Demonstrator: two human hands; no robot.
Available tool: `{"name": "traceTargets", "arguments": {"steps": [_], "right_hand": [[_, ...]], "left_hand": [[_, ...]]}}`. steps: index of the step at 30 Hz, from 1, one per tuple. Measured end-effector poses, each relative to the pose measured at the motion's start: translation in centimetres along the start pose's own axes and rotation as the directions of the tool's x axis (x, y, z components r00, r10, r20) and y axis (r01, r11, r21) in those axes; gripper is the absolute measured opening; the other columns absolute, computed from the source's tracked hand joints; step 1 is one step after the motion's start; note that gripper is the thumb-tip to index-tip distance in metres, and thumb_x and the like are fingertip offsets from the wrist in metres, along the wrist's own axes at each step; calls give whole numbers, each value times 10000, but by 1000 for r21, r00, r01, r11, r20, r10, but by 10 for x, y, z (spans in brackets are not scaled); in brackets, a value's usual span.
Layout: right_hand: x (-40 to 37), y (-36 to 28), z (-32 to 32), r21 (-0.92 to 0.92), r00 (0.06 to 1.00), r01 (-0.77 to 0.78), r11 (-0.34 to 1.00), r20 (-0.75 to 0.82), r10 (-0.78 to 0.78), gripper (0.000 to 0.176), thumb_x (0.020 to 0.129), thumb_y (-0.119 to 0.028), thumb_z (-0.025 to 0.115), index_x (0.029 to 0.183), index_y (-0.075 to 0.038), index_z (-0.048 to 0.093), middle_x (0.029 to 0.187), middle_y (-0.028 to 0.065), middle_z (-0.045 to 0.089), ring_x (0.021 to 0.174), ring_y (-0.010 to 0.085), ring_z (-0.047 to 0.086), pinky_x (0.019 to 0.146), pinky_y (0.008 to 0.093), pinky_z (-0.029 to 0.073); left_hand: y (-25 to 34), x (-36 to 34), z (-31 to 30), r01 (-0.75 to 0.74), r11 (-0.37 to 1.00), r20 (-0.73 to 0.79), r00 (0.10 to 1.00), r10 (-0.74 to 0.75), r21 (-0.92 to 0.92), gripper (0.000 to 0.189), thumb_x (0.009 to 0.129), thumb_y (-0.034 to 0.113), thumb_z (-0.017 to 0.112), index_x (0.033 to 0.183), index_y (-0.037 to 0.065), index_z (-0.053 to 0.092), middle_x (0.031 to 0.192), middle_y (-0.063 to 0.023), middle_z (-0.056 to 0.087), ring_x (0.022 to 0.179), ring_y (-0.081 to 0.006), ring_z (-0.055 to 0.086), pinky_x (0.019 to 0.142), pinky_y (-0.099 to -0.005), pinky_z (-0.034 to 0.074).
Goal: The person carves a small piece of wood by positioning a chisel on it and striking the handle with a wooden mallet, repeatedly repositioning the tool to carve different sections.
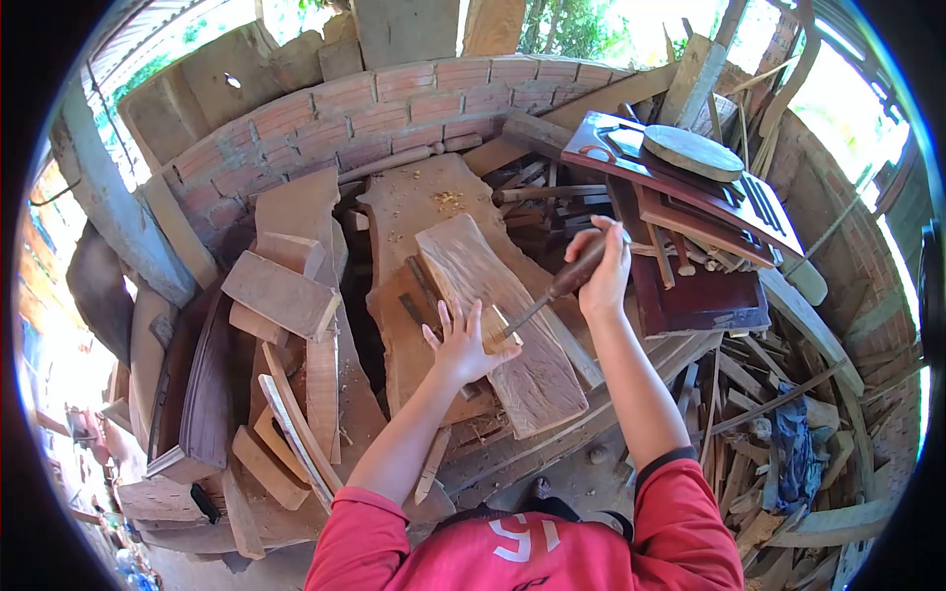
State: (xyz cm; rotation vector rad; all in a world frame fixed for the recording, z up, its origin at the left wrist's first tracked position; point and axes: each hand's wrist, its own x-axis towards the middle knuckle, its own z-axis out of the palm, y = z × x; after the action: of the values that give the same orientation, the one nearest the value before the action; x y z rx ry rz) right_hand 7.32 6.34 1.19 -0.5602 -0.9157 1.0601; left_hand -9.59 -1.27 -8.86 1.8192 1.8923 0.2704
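Fingers (446, 320) of the left hand (459, 350) lie spread flat on the wooden plank (537, 379); the right hand (603, 274) is clamped round the chisel (564, 285), its blade on the plank

The person wears a red shirt (552, 566) with short, dark-edged sleeves (680, 492) and white marks (522, 538) on the front, and the left hand (461, 347) and right hand (603, 281) are bare.

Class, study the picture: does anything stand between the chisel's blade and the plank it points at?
Nothing visible does. The right hand grips the chisel, whose blade tip appears to meet the plank. The left hand lies flat on the plank right beside the blade, not under it.
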Motion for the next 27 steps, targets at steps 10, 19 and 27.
{"name": "traceTargets", "arguments": {"steps": [10, 19, 27], "right_hand": [[-9, 37, -41, 162, 931, -337, 928, -92, 354, 177, 825, -168, 577, 805, -102, 414, 596, 37, 460, 543, 162, 461, 548, 305, 394], [-4, 71, -100, 389, 710, -542, 745, -262, 654, 241, 839, -294, 573, 725, -122, 448, 663, 8, 493, 619, 145, 496, 617, 309, 419], [17, 61, -72, 368, 808, -524, 768, -69, 584, 203, 850, -232, 568, 773, -110, 425, 651, 3, 462, 613, 134, 483, 598, 315, 438]], "left_hand": [[-2, -1, 6, 4, 999, -94, 996, -8, -51, 1070, 561, 753, 546, 1381, 180, 169, 1427, -214, -56, 1316, -352, -117, 969, -626, -48], [7, 0, 1, 92, 995, -67, 993, -95, -50, 1049, 556, 723, 589, 1376, 201, 195, 1427, -213, -64, 1314, -359, -119, 975, -613, -48], [12, 1, 2, 142, 990, -25, 989, -143, -26, 1071, 549, 713, 611, 1384, 215, 161, 1422, -225, -62, 1307, -368, -140, 978, -610, -38]]}}
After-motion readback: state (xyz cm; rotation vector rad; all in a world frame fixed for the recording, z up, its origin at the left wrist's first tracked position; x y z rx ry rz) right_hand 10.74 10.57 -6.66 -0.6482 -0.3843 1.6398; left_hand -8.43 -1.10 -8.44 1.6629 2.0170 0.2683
